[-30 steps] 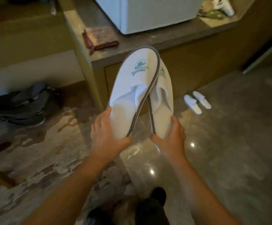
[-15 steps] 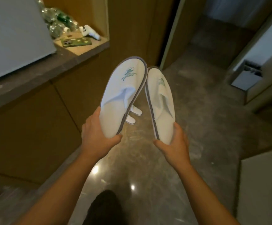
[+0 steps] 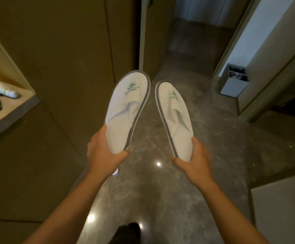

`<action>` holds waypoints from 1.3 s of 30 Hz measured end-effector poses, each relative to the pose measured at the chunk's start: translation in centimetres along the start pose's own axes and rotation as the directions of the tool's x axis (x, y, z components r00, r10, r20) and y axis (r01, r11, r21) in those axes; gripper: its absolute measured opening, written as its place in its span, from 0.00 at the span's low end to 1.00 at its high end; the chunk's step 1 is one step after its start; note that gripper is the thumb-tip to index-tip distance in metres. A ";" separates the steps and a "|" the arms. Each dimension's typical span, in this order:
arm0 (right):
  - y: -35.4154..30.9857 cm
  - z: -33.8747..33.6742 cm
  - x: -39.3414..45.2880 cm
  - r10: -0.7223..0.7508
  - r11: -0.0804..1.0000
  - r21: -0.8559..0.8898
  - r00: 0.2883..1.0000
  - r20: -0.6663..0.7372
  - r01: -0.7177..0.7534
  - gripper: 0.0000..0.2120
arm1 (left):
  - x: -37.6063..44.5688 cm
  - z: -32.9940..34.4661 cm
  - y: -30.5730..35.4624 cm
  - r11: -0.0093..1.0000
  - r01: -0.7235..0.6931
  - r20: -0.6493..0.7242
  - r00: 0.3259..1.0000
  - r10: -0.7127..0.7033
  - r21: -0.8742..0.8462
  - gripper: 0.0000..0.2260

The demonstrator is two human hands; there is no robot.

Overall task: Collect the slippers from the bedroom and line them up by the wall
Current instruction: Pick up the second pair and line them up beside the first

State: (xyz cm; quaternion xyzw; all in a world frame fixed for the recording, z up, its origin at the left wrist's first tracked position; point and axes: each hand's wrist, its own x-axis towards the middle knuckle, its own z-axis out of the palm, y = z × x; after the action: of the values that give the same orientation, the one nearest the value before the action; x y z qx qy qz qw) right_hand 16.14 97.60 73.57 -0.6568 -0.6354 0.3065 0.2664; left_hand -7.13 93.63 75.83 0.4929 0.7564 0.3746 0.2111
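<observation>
I hold two white slippers with grey soles and a green logo in front of me, toes pointing up and away. My left hand [image 3: 103, 154] grips the heel of the left slipper [image 3: 127, 110]. My right hand [image 3: 194, 160] grips the heel of the right slipper [image 3: 175, 118]. A gap separates the two slippers at the toes. Just under my left hand a small white piece of another slipper [image 3: 116, 172] shows on the floor by the brown wall [image 3: 64, 67]; the rest of it is hidden.
A polished dark stone floor [image 3: 160, 199] runs ahead into a narrow hallway. A shelf [image 3: 11, 110] with a white object and a green item juts out at left. A grey bin [image 3: 233, 80] stands by a doorway at right. A pale slab edge sits at lower right.
My view has swung right, away from the counter, toward the hallway. The slippers have spread apart at the toes. The pair on the floor is now almost hidden behind my left hand.
</observation>
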 end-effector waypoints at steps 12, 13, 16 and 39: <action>3.7 -1.2 29.5 -0.141 0.980 -0.107 0.967 0.210 0.166 0.41 | 18.4 15.2 4.1 0.965 0.261 -0.202 0.946 -0.254 0.009 0.40; 3.6 -1.0 32.1 -0.151 0.976 -0.119 0.960 0.236 0.183 0.42 | 19.7 16.4 4.4 0.951 0.310 -0.229 0.925 -0.303 -0.004 0.40; 2.8 0.2 39.2 -0.162 0.961 -0.162 0.932 0.324 0.224 0.42 | 23.2 19.4 5.3 0.915 0.402 -0.309 0.865 -0.396 -0.046 0.42; 11.4 33.0 62.7 -0.070 0.850 -0.294 0.648 0.759 0.437 0.36 | 40.8 37.0 -19.6 0.504 0.826 -0.229 0.455 -0.860 -0.253 0.45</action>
State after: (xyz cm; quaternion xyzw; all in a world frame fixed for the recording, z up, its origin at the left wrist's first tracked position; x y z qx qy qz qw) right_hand -0.43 158.26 39.02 -0.4256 -0.8286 0.3415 -0.1252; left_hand -10.51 139.17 39.32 -0.0278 0.9033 0.3354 0.2661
